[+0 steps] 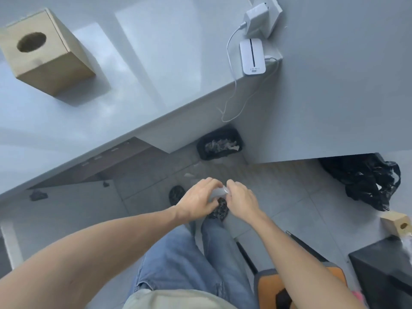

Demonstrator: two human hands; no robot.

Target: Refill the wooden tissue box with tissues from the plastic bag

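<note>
Head view, looking steeply down past the desk edge to the floor.

Both hands meet in front of the body, above the knees. Left hand and right hand are each closed on one small translucent whitish item, pinched between them; it is mostly hidden by the fingers. It looks like crumpled plastic film or a small tissue pack, cannot tell which. Left fingers curl over its near-left side, right fingers grip its right end. The two hands nearly touch.

Wooden tissue box stands on the grey desk, far upper left, well apart from the hands. Its round opening faces up and looks dark inside; no tissue protrudes.

Other items: white mobile router at the desk's right corner, cabled to a white charger behind it. Below the desk, a black-lined waste bin holds crumpled white paper. Black plastic bag lies on the tiled floor at right. A second small wooden box sits at the right edge, near a black box. Blue jeans and a patterned shoe sit directly beneath the hands.
</note>
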